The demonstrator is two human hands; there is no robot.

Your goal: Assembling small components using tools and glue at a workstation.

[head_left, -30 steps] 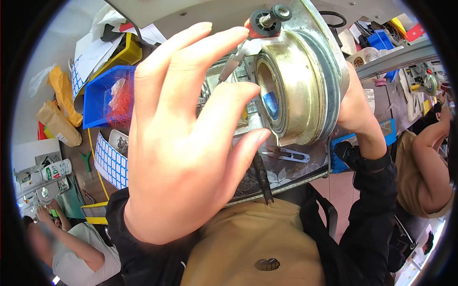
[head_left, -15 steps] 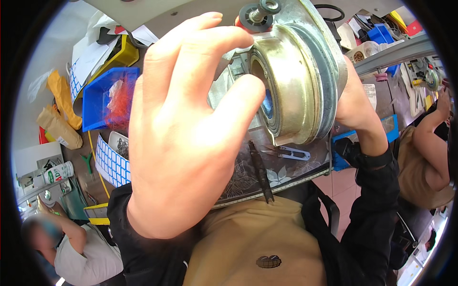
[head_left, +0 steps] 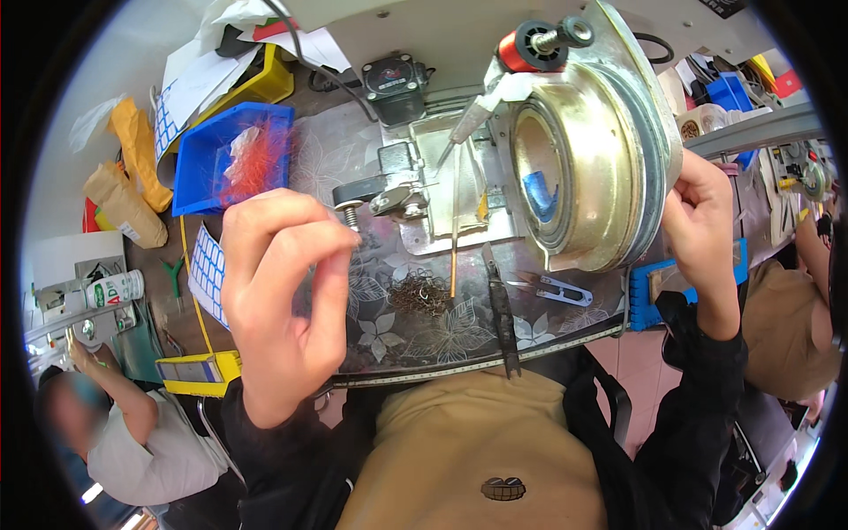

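Observation:
My left hand (head_left: 287, 296) is raised at the left, thumb and fingertips pinched together beside the sprung screw (head_left: 351, 215) of a small metal clamp (head_left: 402, 185). Whatever sits in the pinch is too small to make out. A large brass-coloured metal drum (head_left: 601, 177) stands right of centre, with a blue patch inside its ring. Behind its right side my right hand (head_left: 702, 230) is closed, its fingertips partly hidden and what they grip out of sight. Above the drum is a red and black roller (head_left: 530, 46). A thin rod (head_left: 455, 230) stands between clamp and drum.
Tweezers (head_left: 502, 309), thread snips (head_left: 556, 288) and a heap of small dark wire pieces (head_left: 420, 292) lie on the patterned mat. A blue tray (head_left: 199, 181) holds red fibres. A black box (head_left: 396, 88) stands behind. Other people (head_left: 159, 450) work at both sides.
My left hand has drawn back from the front of the drum, down and left, and its fingers have come together. The right hand stays behind the drum. The clamp has come into sight.

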